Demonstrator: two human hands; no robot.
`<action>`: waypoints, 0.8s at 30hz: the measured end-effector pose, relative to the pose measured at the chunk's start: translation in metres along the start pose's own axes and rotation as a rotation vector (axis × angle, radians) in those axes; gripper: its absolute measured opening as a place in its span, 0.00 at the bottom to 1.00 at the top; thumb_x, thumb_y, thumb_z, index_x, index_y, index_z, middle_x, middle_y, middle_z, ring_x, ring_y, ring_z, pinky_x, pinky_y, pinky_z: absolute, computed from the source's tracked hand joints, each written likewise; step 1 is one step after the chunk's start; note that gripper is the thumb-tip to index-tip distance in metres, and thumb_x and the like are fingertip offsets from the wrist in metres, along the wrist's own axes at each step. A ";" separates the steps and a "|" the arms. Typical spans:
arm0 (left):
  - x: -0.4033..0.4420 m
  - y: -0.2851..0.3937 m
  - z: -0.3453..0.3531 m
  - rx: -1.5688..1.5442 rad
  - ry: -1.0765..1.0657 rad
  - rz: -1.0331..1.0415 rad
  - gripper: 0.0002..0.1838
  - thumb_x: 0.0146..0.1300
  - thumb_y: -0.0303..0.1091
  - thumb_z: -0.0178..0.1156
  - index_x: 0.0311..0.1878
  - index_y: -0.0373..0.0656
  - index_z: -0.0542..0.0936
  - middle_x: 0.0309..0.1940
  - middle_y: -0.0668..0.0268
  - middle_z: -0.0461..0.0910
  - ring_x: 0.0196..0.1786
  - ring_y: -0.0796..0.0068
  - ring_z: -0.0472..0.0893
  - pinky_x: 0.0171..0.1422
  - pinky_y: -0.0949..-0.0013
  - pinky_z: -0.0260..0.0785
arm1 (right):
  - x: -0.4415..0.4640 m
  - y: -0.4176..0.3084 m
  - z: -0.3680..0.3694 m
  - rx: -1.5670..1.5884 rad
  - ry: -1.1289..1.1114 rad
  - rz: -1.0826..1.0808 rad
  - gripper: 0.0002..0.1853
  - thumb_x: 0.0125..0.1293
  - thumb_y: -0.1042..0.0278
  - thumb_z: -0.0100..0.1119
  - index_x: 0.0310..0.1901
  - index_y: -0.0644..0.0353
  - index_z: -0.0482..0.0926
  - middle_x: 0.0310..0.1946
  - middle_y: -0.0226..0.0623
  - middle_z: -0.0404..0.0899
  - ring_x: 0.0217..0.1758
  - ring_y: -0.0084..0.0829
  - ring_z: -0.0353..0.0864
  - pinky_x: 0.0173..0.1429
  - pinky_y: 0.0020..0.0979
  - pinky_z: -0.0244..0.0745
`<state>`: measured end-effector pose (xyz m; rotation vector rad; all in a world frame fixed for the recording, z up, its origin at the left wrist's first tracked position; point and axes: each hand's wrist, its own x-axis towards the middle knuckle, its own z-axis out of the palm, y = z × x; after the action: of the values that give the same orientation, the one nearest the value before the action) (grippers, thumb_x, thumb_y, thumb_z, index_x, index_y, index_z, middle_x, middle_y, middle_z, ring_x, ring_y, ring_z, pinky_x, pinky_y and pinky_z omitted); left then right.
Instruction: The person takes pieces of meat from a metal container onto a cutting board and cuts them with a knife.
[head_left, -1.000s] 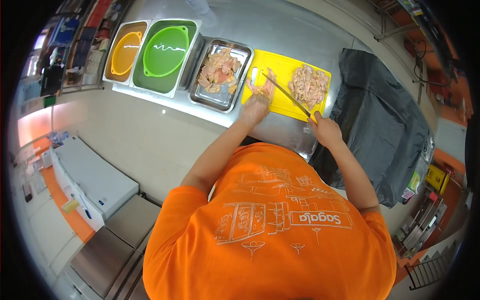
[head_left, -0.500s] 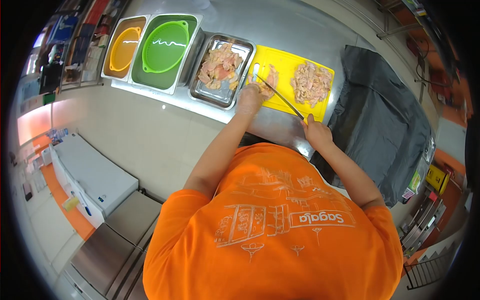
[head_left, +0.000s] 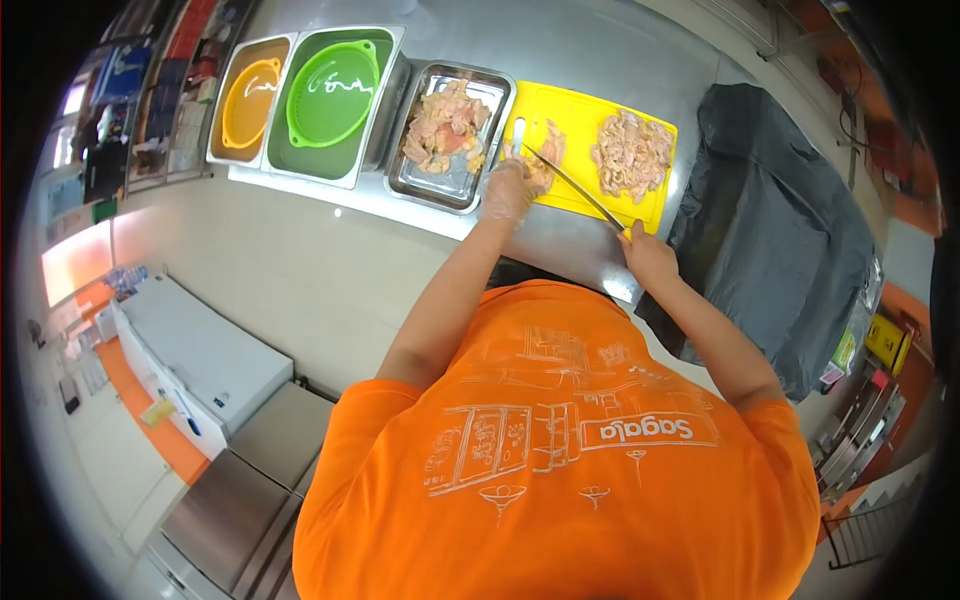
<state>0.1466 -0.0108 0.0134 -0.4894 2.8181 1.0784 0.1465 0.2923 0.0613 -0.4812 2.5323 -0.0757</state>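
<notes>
My left hand point(head_left: 510, 190), in a clear plastic glove, presses its curled fingers on a piece of raw meat point(head_left: 539, 176) at the left part of the yellow cutting board point(head_left: 580, 100). The yellow handle of a long knife point(head_left: 582, 190) is in my right hand point(head_left: 651, 258), at the board's near edge. Its blade slants up and left across the board, with the tip close to the meat and my left fingers. A heap of cut raw meat point(head_left: 632, 155) lies on the board's right side. Larger pieces of meat point(head_left: 445, 125) rest in a metal tray point(head_left: 480, 78) left of the board.
Farther left, a metal container point(head_left: 355, 178) holds a green basket point(head_left: 335, 95), beside one with an orange basket point(head_left: 252, 103). A black plastic sheet point(head_left: 775, 235) covers something at the right. The steel table point(head_left: 570, 40) extends behind the board. A white chest freezer point(head_left: 205, 350) stands behind at left.
The whole view has shifted slightly, so the table items appear a little farther right. Both hands keep nearly the same place on the board, the knife still beside the meat.
</notes>
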 end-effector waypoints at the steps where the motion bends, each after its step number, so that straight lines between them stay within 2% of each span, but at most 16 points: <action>1: -0.002 0.003 0.002 0.011 0.015 0.007 0.20 0.55 0.44 0.77 0.38 0.36 0.85 0.38 0.45 0.86 0.44 0.47 0.87 0.52 0.52 0.79 | -0.005 0.000 0.001 -0.005 0.011 0.016 0.23 0.80 0.46 0.47 0.50 0.63 0.72 0.30 0.54 0.86 0.34 0.53 0.89 0.37 0.51 0.83; 3: -0.003 0.009 0.001 0.035 0.056 0.020 0.19 0.57 0.45 0.75 0.38 0.36 0.85 0.38 0.45 0.86 0.44 0.46 0.86 0.52 0.52 0.79 | 0.001 -0.011 0.003 0.033 0.051 0.010 0.23 0.80 0.46 0.47 0.50 0.64 0.72 0.31 0.53 0.87 0.35 0.53 0.89 0.38 0.52 0.83; 6: -0.003 0.015 -0.007 0.078 -0.001 0.027 0.19 0.62 0.47 0.71 0.38 0.36 0.85 0.36 0.45 0.86 0.44 0.46 0.86 0.53 0.51 0.78 | 0.008 -0.040 -0.010 0.052 0.029 0.049 0.23 0.79 0.46 0.48 0.50 0.62 0.73 0.32 0.51 0.87 0.36 0.55 0.89 0.40 0.53 0.82; 9: -0.004 0.015 -0.028 0.039 -0.139 0.094 0.20 0.64 0.48 0.69 0.38 0.36 0.85 0.36 0.45 0.86 0.46 0.46 0.86 0.54 0.50 0.77 | -0.026 -0.030 -0.010 0.096 0.052 0.119 0.22 0.79 0.46 0.49 0.49 0.61 0.73 0.30 0.52 0.86 0.34 0.55 0.88 0.39 0.53 0.82; 12: 0.016 0.022 -0.064 0.025 -0.402 0.039 0.20 0.61 0.44 0.70 0.45 0.36 0.84 0.41 0.45 0.86 0.48 0.47 0.85 0.56 0.50 0.77 | -0.091 -0.013 -0.022 0.056 0.040 0.191 0.22 0.78 0.45 0.51 0.48 0.60 0.73 0.28 0.53 0.85 0.32 0.55 0.88 0.38 0.54 0.82; 15: 0.050 0.034 -0.077 0.138 -0.245 0.119 0.16 0.62 0.41 0.69 0.46 0.38 0.85 0.45 0.48 0.86 0.51 0.49 0.85 0.57 0.51 0.77 | -0.136 -0.020 -0.027 0.046 0.008 0.252 0.22 0.77 0.45 0.52 0.47 0.60 0.74 0.26 0.53 0.85 0.31 0.55 0.88 0.37 0.54 0.81; 18: 0.107 0.039 -0.056 0.330 -0.239 0.492 0.15 0.65 0.39 0.65 0.48 0.40 0.87 0.51 0.50 0.84 0.56 0.50 0.84 0.61 0.53 0.77 | -0.151 -0.035 -0.023 0.091 0.071 0.311 0.22 0.77 0.44 0.53 0.45 0.59 0.75 0.25 0.51 0.84 0.30 0.55 0.87 0.36 0.53 0.81; 21: 0.135 0.068 -0.047 0.559 -0.463 0.648 0.17 0.64 0.37 0.64 0.53 0.41 0.87 0.55 0.51 0.83 0.62 0.53 0.82 0.64 0.55 0.76 | -0.147 -0.056 -0.008 0.115 0.178 0.322 0.22 0.76 0.43 0.54 0.45 0.59 0.76 0.22 0.51 0.83 0.27 0.54 0.87 0.34 0.52 0.81; 24: 0.165 0.067 -0.021 0.828 -0.657 0.737 0.24 0.60 0.39 0.67 0.59 0.42 0.85 0.56 0.53 0.83 0.62 0.53 0.82 0.66 0.57 0.75 | -0.132 -0.081 -0.014 0.128 0.201 0.281 0.22 0.76 0.43 0.54 0.47 0.58 0.77 0.23 0.51 0.84 0.28 0.53 0.87 0.34 0.51 0.81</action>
<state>-0.0306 -0.0216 0.0408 0.8486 2.4816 -0.0279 0.2683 0.2630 0.1537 -0.0680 2.7437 -0.1872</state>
